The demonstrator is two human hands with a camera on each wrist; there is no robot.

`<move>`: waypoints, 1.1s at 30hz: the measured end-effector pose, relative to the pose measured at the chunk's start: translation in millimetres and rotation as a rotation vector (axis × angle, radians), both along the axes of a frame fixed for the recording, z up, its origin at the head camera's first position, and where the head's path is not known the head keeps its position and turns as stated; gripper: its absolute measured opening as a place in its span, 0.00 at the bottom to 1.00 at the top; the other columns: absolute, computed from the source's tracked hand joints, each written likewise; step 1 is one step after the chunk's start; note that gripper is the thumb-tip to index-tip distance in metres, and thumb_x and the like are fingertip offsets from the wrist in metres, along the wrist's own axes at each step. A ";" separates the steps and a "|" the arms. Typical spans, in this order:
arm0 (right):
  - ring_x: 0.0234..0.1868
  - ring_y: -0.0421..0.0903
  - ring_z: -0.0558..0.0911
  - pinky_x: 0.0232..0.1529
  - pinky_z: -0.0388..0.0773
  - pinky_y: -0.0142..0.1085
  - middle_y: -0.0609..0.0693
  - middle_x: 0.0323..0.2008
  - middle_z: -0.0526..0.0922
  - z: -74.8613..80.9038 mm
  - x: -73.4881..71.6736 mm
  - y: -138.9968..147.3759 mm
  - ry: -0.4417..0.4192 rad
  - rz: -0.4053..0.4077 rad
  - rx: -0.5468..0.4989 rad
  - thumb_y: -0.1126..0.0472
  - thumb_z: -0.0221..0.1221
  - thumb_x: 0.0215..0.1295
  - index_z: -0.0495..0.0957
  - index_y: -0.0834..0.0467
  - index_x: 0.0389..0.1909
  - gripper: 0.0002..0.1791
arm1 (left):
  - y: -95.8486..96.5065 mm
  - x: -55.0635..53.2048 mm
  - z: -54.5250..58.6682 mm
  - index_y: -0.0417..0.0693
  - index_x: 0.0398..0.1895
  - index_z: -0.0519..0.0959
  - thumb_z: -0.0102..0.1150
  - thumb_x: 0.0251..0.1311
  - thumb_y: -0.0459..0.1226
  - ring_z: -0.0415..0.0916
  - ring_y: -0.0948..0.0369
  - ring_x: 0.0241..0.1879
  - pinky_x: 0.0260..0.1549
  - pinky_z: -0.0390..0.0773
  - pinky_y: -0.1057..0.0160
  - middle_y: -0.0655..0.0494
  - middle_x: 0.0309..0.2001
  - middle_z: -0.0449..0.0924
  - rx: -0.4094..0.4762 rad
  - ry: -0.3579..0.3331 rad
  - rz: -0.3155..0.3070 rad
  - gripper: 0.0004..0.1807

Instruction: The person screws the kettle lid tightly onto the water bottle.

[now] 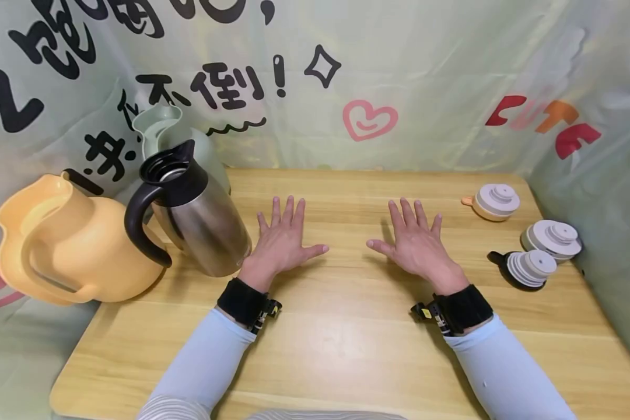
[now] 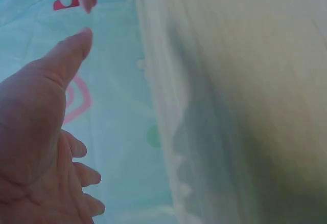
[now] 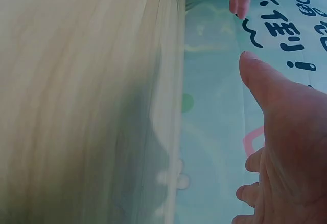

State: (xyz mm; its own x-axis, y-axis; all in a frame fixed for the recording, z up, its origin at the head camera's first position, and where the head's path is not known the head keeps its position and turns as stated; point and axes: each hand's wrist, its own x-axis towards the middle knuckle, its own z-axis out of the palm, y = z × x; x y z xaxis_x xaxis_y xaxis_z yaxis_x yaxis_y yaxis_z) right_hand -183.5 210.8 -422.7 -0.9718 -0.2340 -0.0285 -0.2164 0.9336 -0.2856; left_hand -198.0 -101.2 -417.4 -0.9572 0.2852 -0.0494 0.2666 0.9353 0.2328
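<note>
My left hand (image 1: pixel 282 244) is held over the wooden table with straight, spread fingers and nothing in it. Beside it stands a steel thermos jug (image 1: pixel 210 224) with a black handle and a black, lidless neck. Likewise spread and holding nothing, my right hand (image 1: pixel 416 242) is over the table's middle right, throwing a shadow on the wood. The left wrist view shows the left thumb and palm (image 2: pixel 30 127); the right wrist view shows the right thumb and palm (image 3: pixel 296 132). Nearest the right hand is a black-rimmed lid (image 1: pixel 525 269) with a pale stepped underside facing up.
An orange jug (image 1: pixel 110 245) stands at the table's left edge, and a pale green jug (image 1: pixel 205 151) is partly hidden behind the thermos. On the right lie an orange-rimmed lid (image 1: pixel 496 202) and a pale lid (image 1: pixel 552 239). Printed cloth (image 1: pixel 430 76) hangs behind the table.
</note>
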 end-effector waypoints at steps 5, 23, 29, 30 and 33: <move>0.83 0.70 0.33 0.70 0.26 0.80 0.68 0.84 0.38 -1.0 0.2 1.8 -0.012 0.000 0.001 0.19 0.46 0.69 0.34 0.56 0.86 0.62 | -3.8 6.4 18.6 0.49 0.87 0.41 0.59 0.64 0.71 0.28 0.40 0.84 0.76 0.38 0.26 0.42 0.86 0.39 0.008 0.023 -0.028 0.62; 0.84 0.70 0.34 0.71 0.28 0.79 0.68 0.84 0.39 0.2 -5.4 -10.2 -0.004 0.037 -0.017 0.21 0.49 0.69 0.35 0.56 0.86 0.62 | -76.5 76.2 129.8 0.37 0.70 0.76 0.72 0.65 0.43 0.66 0.42 0.76 0.75 0.65 0.43 0.38 0.71 0.75 0.238 0.633 -0.172 0.34; 0.83 0.71 0.34 0.70 0.27 0.80 0.68 0.84 0.38 1.2 -2.4 -1.9 -0.030 0.008 -0.009 0.20 0.49 0.69 0.34 0.57 0.86 0.63 | -86.4 77.8 137.2 0.39 0.69 0.77 0.72 0.65 0.42 0.65 0.45 0.76 0.74 0.66 0.45 0.40 0.71 0.75 0.255 0.615 -0.167 0.31; 0.83 0.71 0.34 0.70 0.27 0.80 0.68 0.84 0.38 0.9 -2.3 -1.0 -0.031 0.008 -0.010 0.20 0.49 0.69 0.34 0.57 0.86 0.63 | -87.1 77.4 137.6 0.38 0.68 0.78 0.72 0.65 0.42 0.65 0.45 0.76 0.75 0.65 0.45 0.40 0.71 0.75 0.262 0.615 -0.171 0.31; 0.83 0.70 0.33 0.70 0.27 0.80 0.68 0.84 0.37 -0.9 -2.8 -0.6 -0.035 0.015 -0.018 0.20 0.49 0.69 0.34 0.57 0.86 0.63 | -92.2 77.4 139.1 0.38 0.66 0.79 0.73 0.64 0.41 0.67 0.44 0.75 0.76 0.63 0.47 0.40 0.70 0.76 0.296 0.656 -0.171 0.29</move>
State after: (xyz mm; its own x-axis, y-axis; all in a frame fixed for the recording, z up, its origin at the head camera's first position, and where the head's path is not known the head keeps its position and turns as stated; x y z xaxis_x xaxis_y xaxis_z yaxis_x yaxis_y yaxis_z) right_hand -186.3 210.2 -423.7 -0.9666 -0.2495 -0.0583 -0.2200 0.9250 -0.3098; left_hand -120.7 -193.5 -278.3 -0.7046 0.3461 0.6195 0.5742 0.7909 0.2113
